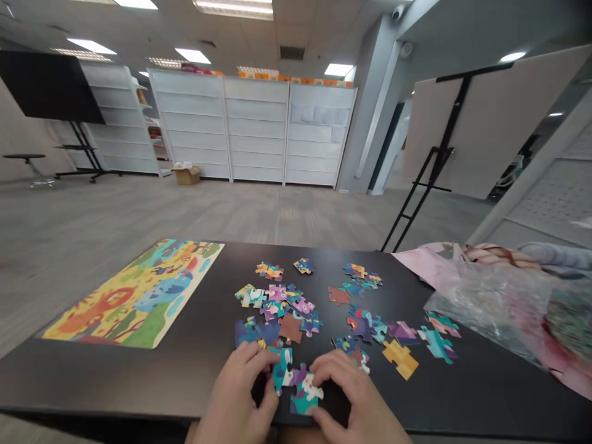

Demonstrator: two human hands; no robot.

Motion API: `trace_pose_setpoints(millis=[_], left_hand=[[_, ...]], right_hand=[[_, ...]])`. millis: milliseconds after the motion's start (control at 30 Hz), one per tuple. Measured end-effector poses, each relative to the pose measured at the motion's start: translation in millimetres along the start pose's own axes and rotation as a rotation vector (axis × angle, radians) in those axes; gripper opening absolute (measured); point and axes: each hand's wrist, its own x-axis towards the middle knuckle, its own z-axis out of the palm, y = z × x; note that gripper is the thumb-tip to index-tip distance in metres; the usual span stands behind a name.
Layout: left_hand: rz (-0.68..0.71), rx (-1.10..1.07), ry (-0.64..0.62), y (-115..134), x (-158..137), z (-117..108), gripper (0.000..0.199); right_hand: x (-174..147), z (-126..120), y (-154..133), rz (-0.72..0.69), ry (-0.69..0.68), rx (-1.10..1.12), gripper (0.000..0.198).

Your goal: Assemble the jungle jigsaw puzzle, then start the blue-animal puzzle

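Near the front edge of the black table, my left hand (245, 388) pinches a teal jigsaw piece (281, 370) between thumb and fingers. Close on its right, my right hand (346, 394) grips a teal, purple and white jigsaw piece (304, 398) at its right side. The two pieces lie edge to edge, slightly offset; whether they interlock I cannot tell. Just beyond the hands lie a dark blue jigsaw piece (246, 330) and a brown jigsaw piece (290, 328). A yellow jigsaw piece (401, 359) rests to the right of my right hand.
Loose jigsaw pieces (276, 293) are scattered across the middle and right of the table (198, 376). A colourful animal picture sheet (139, 296) lies at left. Clear plastic wrapping (490, 308) and pink cloth (428, 265) cover the right side. An easel-like stand (435, 160) rises behind.
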Motion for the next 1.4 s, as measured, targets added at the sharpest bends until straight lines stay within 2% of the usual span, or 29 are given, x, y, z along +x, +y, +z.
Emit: trace_pose_setpoints(millis=[200, 333, 433, 567, 833, 967, 1100, 1233, 1400], left_hand=[[0.01, 0.027, 0.044, -6.5, 1.2, 5.7, 0.016], [0.014, 0.056, 0.029, -8.1, 2.5, 8.1, 0.018], [0.08, 0.052, -0.016, -12.1, 3.9, 7.8, 0.034], [0.124, 0.042, -0.075, -18.3, 4.8, 8.1, 0.047], [0.105, 0.034, -0.12, -23.3, 2.6, 11.3, 0.047], [0.121, 0.061, -0.234, -21.8, 5.3, 9.1, 0.047], [0.099, 0.067, -0.299, -9.4, 8.1, 1.9, 0.043], [0.074, 0.041, -0.281, 10.1, 4.5, -6.0, 0.04], [0.057, 0.012, -0.11, 21.0, -4.2, -7.2, 0.034]], right_hand=[[0.3, 5.0, 10.6, -0.007, 0.117, -0.129, 0.026], [2.2, 4.5, 9.1, -0.018, 0.064, -0.15, 0.024], [4.4, 4.2, 8.0, -0.031, -0.008, -0.15, 0.029], [3.6, 8.6, 11.5, -0.066, 0.008, -0.183, 0.03], [4.5, 15.5, 16.9, -0.057, 0.053, -0.189, 0.035], [5.0, 17.0, 14.6, -0.046, 0.061, -0.213, 0.035], [1.3, 24.9, 16.4, 0.043, 0.198, -0.343, 0.026], [-0.2, 29.8, 12.6, 0.128, 0.273, -0.377, 0.023], [-0.6, 24.9, -1.2, 0.157, 0.319, -0.322, 0.026]])
